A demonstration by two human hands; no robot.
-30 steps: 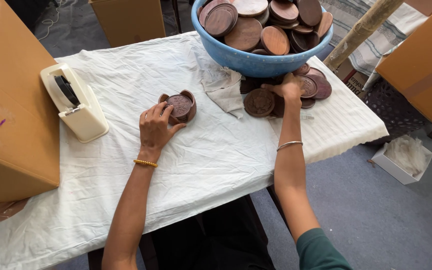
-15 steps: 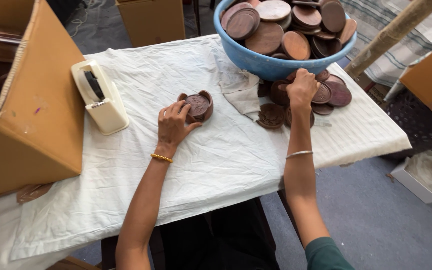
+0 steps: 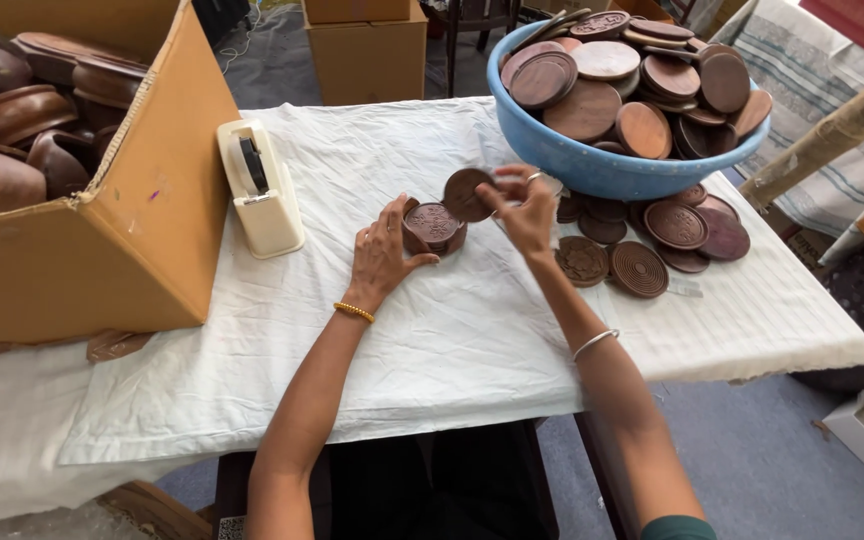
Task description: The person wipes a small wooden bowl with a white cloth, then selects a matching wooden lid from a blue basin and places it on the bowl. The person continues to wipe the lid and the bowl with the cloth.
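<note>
The right hand [image 3: 524, 215] pinches a round wooden coaster [image 3: 468, 194] in its grip. The left hand [image 3: 384, 256], fingers spread, touches the coaster holder [image 3: 434, 227] on the desk [image 3: 432, 340].

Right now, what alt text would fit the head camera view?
A person's right hand holds a round wooden coaster above a coaster holder steadied by the left hand, on a white-clothed table beside a blue basin of coasters.
</note>
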